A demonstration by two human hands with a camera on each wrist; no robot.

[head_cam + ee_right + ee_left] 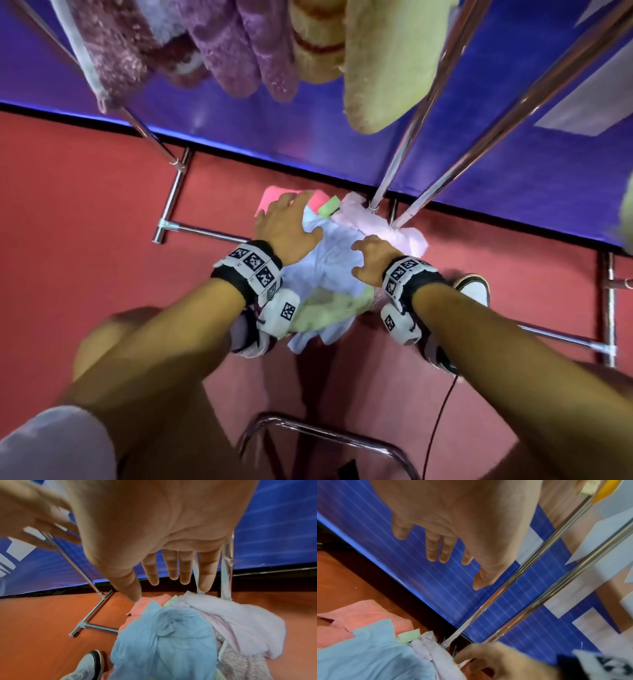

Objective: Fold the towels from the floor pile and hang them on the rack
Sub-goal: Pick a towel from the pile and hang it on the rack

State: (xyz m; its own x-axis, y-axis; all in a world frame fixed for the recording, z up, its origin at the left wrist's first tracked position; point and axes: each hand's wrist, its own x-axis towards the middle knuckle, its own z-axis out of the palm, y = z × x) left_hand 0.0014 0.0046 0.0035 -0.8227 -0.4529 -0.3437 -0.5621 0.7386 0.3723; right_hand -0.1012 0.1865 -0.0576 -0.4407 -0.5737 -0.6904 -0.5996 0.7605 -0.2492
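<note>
A pile of towels lies on the red floor at the foot of the chrome rack [407, 147]: a light blue towel [330, 257] on top, a pink one [274, 195] behind it, a lilac one [387, 224] at the right and a pale green one [330, 310] in front. My left hand [284, 219] is spread over the pile's far left, fingers straight; the left wrist view shows this hand [447, 555] holding nothing. My right hand [368, 253] reaches onto the blue towel [163, 635]. In the right wrist view its fingers [171, 566] hang fairly straight above the pile, gripping nothing.
Several towels hang on the rack overhead, among them a purple one [239, 51] and a yellow-green one [387, 61]. The rack's base bar [205, 233] runs left of the pile. A white shoe [474, 287] stands at its right. A chrome tube frame [325, 435] and a black cable [442, 411] are near me.
</note>
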